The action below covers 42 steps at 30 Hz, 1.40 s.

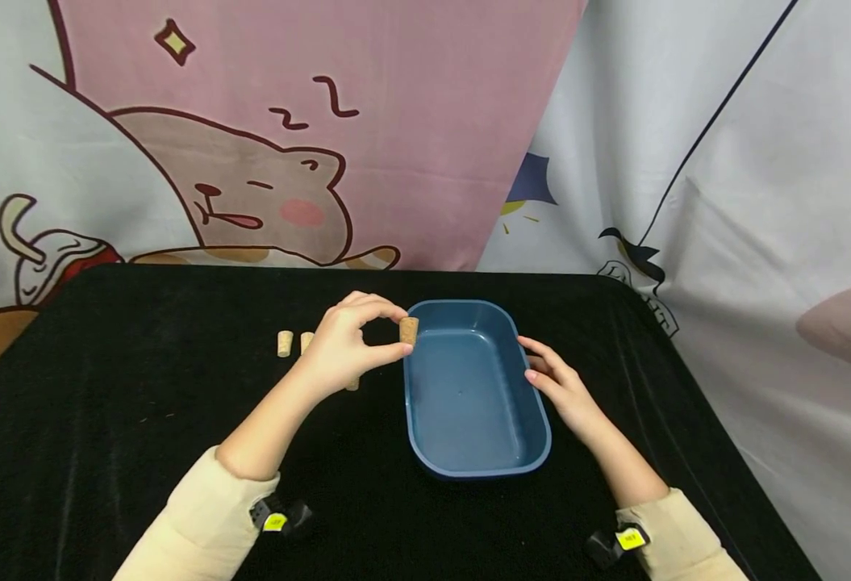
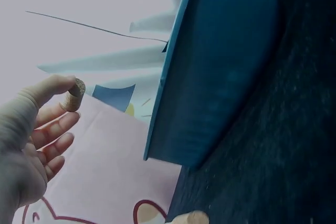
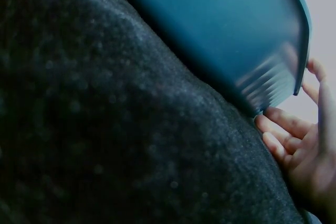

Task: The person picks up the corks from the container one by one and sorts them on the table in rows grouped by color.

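Between thumb and fingertip my left hand (image 1: 345,339) pinches a cork stopper (image 1: 408,331), held up beside the left rim of a blue plastic basin (image 1: 477,468). The left wrist view shows the same cork (image 2: 74,96) at the thumb tip, with the other fingers (image 2: 55,132) loosely bent below. My right hand (image 1: 563,391) touches the basin's right side, fingertips at the rim. In the right wrist view its relaxed fingers (image 3: 286,129) lie against the lower outer wall. The basin's visible inside holds nothing.
On the black tablecloth (image 1: 142,452) left of the basin stand a cork (image 1: 285,344) and two more, partly hidden behind my left hand and wrist. A printed curtain (image 1: 425,145) hangs behind the table and along its right side.
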{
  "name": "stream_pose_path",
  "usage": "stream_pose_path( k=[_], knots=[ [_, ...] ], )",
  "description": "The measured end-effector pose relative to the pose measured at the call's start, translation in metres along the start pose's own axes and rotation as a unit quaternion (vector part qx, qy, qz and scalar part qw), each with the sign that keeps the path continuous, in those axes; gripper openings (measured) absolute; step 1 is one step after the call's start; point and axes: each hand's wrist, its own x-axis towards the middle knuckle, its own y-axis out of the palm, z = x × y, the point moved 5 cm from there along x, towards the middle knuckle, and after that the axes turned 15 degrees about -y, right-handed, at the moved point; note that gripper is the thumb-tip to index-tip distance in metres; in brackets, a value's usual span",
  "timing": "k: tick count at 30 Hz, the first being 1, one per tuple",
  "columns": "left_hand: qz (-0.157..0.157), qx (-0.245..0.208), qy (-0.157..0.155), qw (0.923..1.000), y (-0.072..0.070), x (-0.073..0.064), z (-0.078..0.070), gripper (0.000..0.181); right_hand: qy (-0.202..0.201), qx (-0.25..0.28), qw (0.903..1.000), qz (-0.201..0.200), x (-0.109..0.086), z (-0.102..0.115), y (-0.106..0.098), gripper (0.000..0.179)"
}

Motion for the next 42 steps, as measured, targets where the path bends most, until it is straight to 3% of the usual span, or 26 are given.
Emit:
stream_pose_path(
  k=[7, 18, 29, 42],
  knots=[
    [-0.018, -0.001, -0.026, 0.9995, -0.020, -0.014, 0.011, 0.028, -0.003, 0.005, 1.0000, -0.001, 0.000, 0.001, 0.000, 0.050],
    [-0.014, 0.002, -0.081, 0.9966, -0.045, -0.036, 0.040, 0.031, -0.005, 0.006, 1.0000, -0.001, -0.001, 0.001, -0.001, 0.050],
    [-0.023, 0.010, -0.090, 0.9956, -0.063, -0.052, 0.065, 0.032, -0.009, 0.012, 0.9999, 0.001, 0.000, -0.001, -0.001, 0.050],
    [-0.019, 0.017, -0.107, 0.9940, -0.073, -0.067, 0.099, 0.030, 0.000, 0.010, 0.9999, 0.002, 0.000, -0.002, -0.001, 0.051]
  ],
)
